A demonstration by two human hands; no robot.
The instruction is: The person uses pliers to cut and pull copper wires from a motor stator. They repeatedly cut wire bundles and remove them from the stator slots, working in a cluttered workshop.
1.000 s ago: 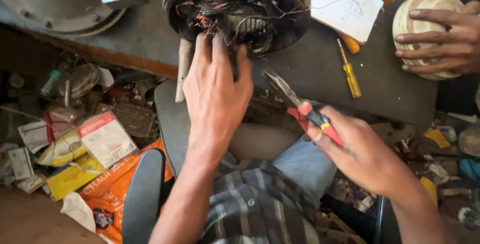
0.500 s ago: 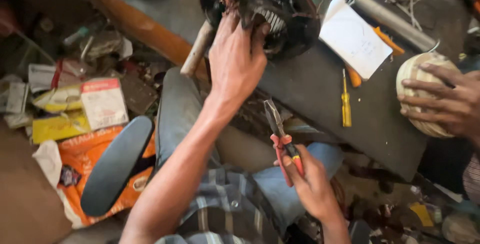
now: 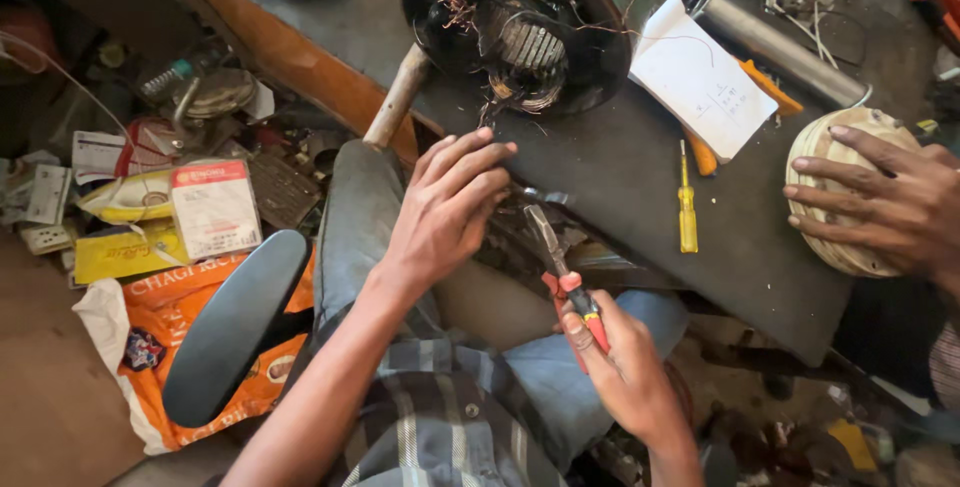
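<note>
Pulling back from the dark round motor housing (image 3: 520, 32), the left hand (image 3: 445, 212) now rests open, fingers spread and holding nothing, at the near edge of the workbench (image 3: 640, 177) just below the housing, where half a second ago it was pressed into the copper windings. The right hand (image 3: 625, 367) has stayed closed around the red handles of the pliers (image 3: 565, 277), whose tip points up toward the housing, below the bench edge. To me it looks like the hand work inside the housing has paused and the pliers come next; another person's hand (image 3: 880, 197) lies on a pale coil (image 3: 840, 192) well right of the housing.
</note>
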